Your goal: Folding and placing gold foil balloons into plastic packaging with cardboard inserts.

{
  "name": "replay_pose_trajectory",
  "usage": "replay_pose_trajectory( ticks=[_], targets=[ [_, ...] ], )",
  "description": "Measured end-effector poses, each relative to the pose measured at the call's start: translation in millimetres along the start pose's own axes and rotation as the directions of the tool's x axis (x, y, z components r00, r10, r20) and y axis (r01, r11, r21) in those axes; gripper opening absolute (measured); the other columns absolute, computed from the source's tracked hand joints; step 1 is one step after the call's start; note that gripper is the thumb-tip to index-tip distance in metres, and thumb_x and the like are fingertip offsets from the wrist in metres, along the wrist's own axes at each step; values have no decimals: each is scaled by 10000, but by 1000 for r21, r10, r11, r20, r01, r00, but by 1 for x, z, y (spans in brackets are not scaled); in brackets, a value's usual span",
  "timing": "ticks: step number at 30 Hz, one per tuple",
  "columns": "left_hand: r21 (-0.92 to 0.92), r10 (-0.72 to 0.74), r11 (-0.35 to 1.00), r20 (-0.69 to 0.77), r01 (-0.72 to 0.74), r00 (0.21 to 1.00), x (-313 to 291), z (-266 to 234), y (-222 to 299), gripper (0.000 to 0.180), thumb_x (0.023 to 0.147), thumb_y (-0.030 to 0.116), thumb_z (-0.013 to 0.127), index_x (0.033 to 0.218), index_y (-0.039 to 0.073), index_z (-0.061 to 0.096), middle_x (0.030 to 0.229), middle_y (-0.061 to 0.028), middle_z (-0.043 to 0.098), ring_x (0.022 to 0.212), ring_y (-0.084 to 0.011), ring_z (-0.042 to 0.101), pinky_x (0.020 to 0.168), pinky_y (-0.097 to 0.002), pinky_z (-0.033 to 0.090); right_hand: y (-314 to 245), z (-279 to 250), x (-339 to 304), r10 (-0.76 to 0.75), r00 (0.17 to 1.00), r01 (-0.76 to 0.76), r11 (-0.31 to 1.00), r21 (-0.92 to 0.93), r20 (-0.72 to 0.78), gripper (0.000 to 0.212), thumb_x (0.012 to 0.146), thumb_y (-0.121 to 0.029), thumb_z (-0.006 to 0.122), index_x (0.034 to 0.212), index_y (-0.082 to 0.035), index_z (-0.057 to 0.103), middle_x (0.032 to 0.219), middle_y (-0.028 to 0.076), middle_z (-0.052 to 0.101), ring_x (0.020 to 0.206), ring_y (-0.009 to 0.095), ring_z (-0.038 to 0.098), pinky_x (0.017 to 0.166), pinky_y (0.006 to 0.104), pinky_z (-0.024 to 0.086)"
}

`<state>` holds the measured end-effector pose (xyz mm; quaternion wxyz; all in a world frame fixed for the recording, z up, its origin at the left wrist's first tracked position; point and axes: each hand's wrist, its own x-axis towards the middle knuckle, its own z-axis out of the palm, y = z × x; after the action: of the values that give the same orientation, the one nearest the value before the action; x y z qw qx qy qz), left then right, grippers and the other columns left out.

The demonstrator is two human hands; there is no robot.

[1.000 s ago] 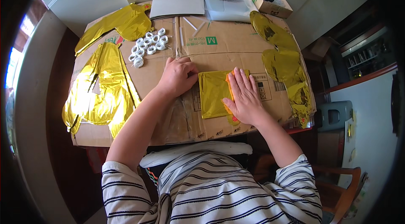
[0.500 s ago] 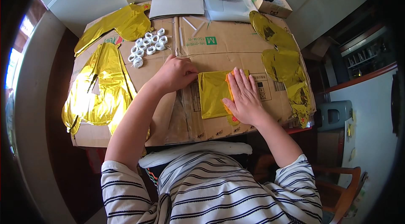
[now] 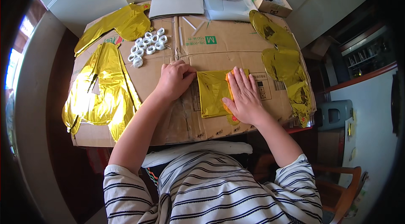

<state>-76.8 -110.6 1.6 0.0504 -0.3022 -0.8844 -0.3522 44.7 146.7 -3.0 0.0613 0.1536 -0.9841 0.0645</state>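
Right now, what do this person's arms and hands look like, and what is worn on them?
Both forearms are bare; the left hand and right hand wear no gloves, and no rings or watch show. Short black-and-white striped shirt sleeves end near the elbows.

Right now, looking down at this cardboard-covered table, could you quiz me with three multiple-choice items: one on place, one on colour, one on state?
1. Where does the folded gold foil sheet lie?
A between both hands
B on the floor
C in a box
2. What colour are the small plastic rings?
A red
B white
C black
3. How is the right hand?
A fisted
B lifted
C pressed flat

A: the left hand touches its left edge, the right covers its right edge.
B: a white cluster.
C: fingers spread on the foil.
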Motion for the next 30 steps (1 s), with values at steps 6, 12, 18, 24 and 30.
replay_pose_trajectory(
  ticks=[6,12,18,24,30],
  targets=[
    [-52,-345,928,251,368,905,13,-17,13,358,821,426,682,935,99,773,928,-81,729,930,-265,681,923,-416,412,0,1,0,6,1000,-6,1000,-4,3,806,992,-462,513,1559,25,212,1632,260,162,1525,383,152,1221,544,97],
    [100,-446,892,351,440,824,29,-21,23,356,838,444,685,898,102,762,814,-88,734,845,-262,703,872,-405,461,-1,-1,1,7,1000,-7,1000,-2,4,806,990,-459,519,1559,24,214,1633,256,163,1524,381,156,1220,544,99],
    [177,-440,898,386,403,811,35,-18,24,306,864,384,666,906,89,736,853,-98,732,873,-268,698,879,-429,472,0,0,0,7,1000,-7,1000,2,-7,805,988,-458,522,1559,22,218,1632,254,167,1521,381,166,1220,545,101],
    [252,-372,919,295,304,880,28,-8,25,259,881,346,621,902,99,695,907,-87,692,965,-285,648,920,-464,393,-1,0,0,11,1000,-11,1000,10,-4,792,992,-445,522,1560,18,218,1629,256,174,1519,389,169,1218,546,107],
    [305,-241,928,63,211,968,8,0,32,199,865,308,670,883,109,673,942,-72,656,957,-279,632,847,-454,397,-2,-2,0,13,1000,-13,1000,14,0,788,997,-431,520,1562,20,208,1629,260,169,1519,393,166,1217,545,109]
  ],
)
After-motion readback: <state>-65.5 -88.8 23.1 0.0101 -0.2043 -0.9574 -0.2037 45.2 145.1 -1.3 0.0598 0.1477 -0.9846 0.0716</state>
